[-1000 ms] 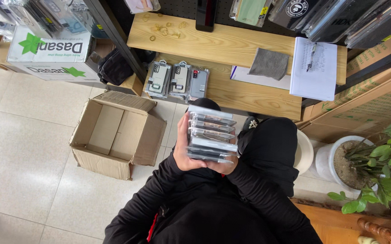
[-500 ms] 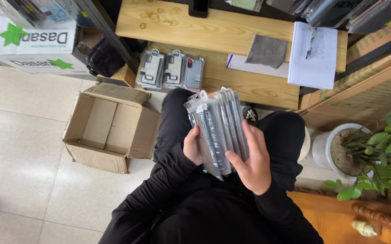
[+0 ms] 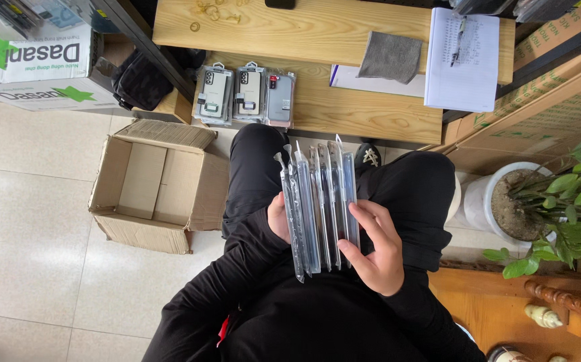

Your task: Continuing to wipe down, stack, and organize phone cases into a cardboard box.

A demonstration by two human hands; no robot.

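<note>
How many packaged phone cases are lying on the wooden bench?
3, side by side at the bench's near left edge: left case, middle case, right case. More may sit stacked underneath.

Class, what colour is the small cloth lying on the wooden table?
The cloth is grey; the head view shows it, beside a sheet of white paper.
</note>
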